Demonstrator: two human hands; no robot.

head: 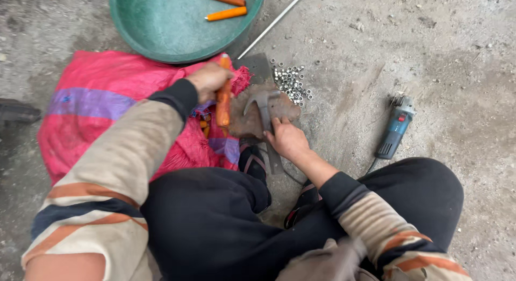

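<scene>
Left hand [208, 79] gripped an orange handle [223, 101], long axis near vertical over the rusty plate [250, 122]. Right hand [287, 138], just right of it, fingers closed on the hammer [263, 106].

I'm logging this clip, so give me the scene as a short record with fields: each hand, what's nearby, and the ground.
left hand: left hand closed around an orange handle, held upright over the red sack
right hand: right hand grips a claw hammer resting on a worn block
nearby: small metal nuts, green basin with more orange handles, blue angle grinder, thin metal rod
ground: dusty concrete floor
</scene>
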